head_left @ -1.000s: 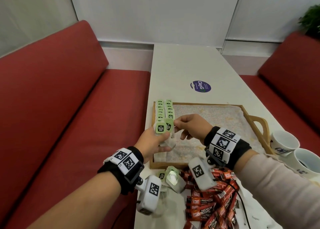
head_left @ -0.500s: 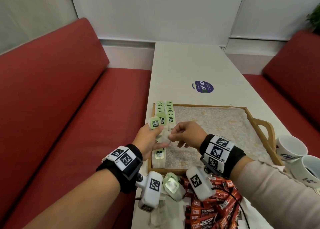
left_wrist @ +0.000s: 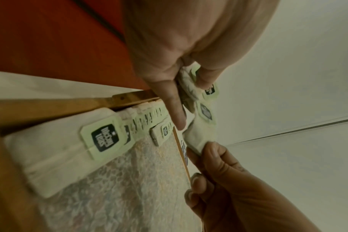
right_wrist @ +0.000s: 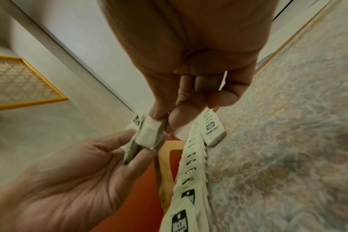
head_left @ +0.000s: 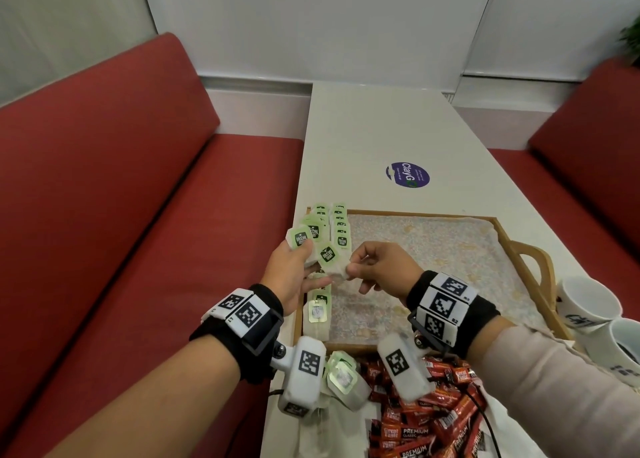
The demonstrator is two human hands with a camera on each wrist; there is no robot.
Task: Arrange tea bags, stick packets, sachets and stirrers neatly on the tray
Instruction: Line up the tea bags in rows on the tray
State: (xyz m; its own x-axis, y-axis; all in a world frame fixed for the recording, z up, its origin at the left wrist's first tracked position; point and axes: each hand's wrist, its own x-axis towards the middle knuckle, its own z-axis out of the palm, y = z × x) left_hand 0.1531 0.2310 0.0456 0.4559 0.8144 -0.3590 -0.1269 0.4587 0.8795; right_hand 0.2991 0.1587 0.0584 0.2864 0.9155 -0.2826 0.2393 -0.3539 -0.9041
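Right hand (head_left: 379, 270) pinches the lower corner of one tea bag (head_left: 330, 260) between thumb and forefinger, above the near-left part of the tray (head_left: 509, 239). Left hand (head_left: 294, 277) grips a small fan of tea bags (head_left: 304, 238) between thumb and fingers, green tags up; at least two remain in it besides the one the right hand has hold of. Right wrist view shows the pinched bag touching the left fingers (right_wrist: 117, 141), so I judge it is mid-transfer, not yet free of the bunch.

Done, as far as visible: two overlapping rows of tea bags (head_left: 337, 225) lie along the tray's left wall from the far corner, the left row starting over the rim. A few more tea bags (head_left: 317, 314) lie at the near-left corner, with a gap between them and the far rows, partly hidden by the hands. The rest of the patterned tray liner (head_left: 433, 250) carries nothing.

Left to do:
- held bags to be laid down in the row.
- loose tea bags (head_left: 343, 376) on the table (head_left: 363, 139) just outside the tray's near edge.
- pile of red stick packets (head_left: 426, 426) on the table, none on the tray.
- sachets and stirrers: cannot identify any in view.

Estimate: early stage; tea-bag portion mostly done, other categories untouched.

Two white mugs (head_left: 588, 305) stand off the tray's right handle.
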